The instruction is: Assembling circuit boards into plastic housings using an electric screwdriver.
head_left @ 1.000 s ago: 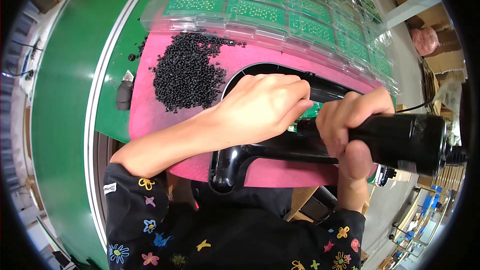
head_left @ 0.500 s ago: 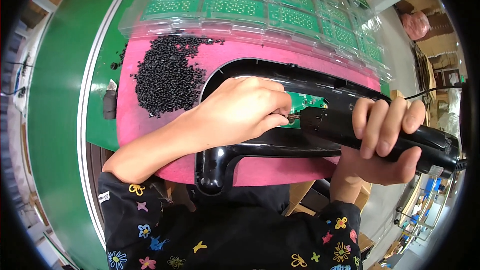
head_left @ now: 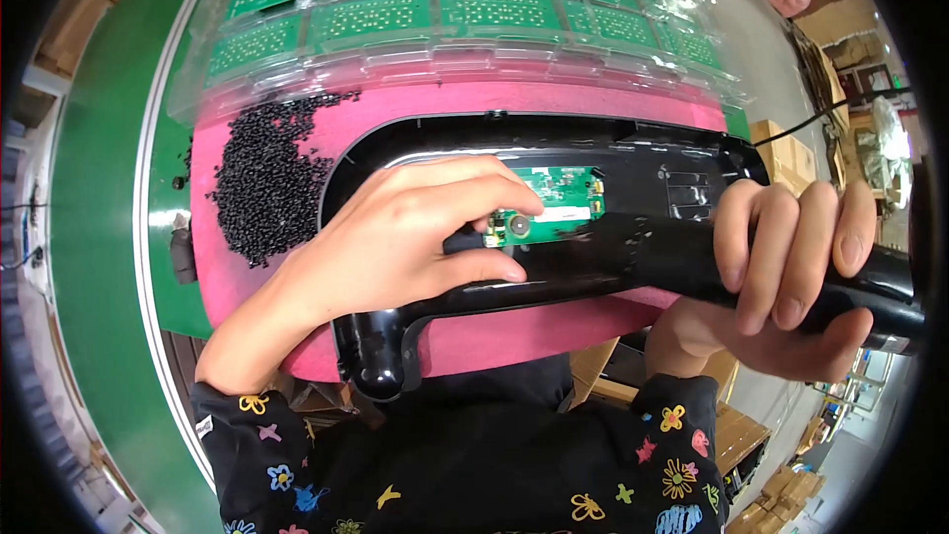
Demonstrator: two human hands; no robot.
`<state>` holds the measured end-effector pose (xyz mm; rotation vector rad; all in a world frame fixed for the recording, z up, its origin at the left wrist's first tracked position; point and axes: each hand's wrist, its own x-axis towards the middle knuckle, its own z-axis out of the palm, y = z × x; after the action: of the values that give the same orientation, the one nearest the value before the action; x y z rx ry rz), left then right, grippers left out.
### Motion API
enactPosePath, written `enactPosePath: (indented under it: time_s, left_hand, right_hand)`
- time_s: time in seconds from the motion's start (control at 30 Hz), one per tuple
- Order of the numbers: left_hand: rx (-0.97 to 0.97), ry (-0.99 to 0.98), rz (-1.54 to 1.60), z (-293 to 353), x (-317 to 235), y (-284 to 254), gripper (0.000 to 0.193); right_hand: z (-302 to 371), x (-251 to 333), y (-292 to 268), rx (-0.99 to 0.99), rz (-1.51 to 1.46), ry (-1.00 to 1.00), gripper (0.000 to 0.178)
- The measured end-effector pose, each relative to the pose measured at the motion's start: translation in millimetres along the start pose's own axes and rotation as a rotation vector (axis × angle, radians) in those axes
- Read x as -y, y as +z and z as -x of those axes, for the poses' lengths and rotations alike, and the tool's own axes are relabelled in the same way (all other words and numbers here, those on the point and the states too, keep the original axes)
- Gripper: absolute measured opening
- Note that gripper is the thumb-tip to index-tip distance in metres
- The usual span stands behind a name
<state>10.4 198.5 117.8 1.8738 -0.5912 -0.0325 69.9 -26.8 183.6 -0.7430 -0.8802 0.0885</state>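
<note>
A long black plastic housing (head_left: 381,354) lies hollow side up on a pink mat (head_left: 514,339). Inside it sits a green circuit board (head_left: 568,186) with a round component near its front edge. My left hand (head_left: 395,227) rests over the housing's left part, thumb and index finger spread at the board's left end with nothing between them. My right hand (head_left: 791,262) grips a black corded electric screwdriver (head_left: 677,255), held nearly level over the housing's right part. Its front end points left toward the board; motion blur hides the tip.
A heap of small black screws (head_left: 267,178) spreads on the mat at left. Clear plastic trays (head_left: 425,64) with several green boards span the back. A dark small object (head_left: 183,249) lies on the green table (head_left: 104,188). Cardboard boxes (head_left: 786,156) stand at right.
My left thumb and index finger have parted and moved off the screwdriver's tip. The screwdriver has drawn back to the right, uncovering more of the board. The whole view has shifted somewhat.
</note>
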Motion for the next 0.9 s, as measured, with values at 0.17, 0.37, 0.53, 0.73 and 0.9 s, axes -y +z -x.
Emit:
enactPosePath:
  time_s: [0.17,0.37,0.53,0.73,0.9]
  left_hand:
    - [-0.059,0.05,-0.312,-0.9,3.4,2.5,0.044]
    - [-0.018,0.013,-0.362,-0.7,2.1,2.2,0.036]
    - [-0.022,0.033,-0.396,-1.3,1.0,2.3,0.034]
    - [-0.044,0.005,-0.406,4.1,1.8,2.7,0.033]
    - [-0.006,0.077,-0.356,0.6,1.9,5.3,0.031]
  right_hand:
    - [-0.7,17.6,-29.5,0.058,0.332,0.167,0.035]
    - [7.7,2.7,-34.1,-0.074,0.32,0.236,0.035]
    - [4.9,-1.1,-31.0,-0.024,0.397,0.282,0.035]
    - [10.2,-9.3,-29.0,0.019,0.263,0.199,0.033]
    - [16.8,-14.4,-8.9,-0.064,-0.085,0.098,0.028]
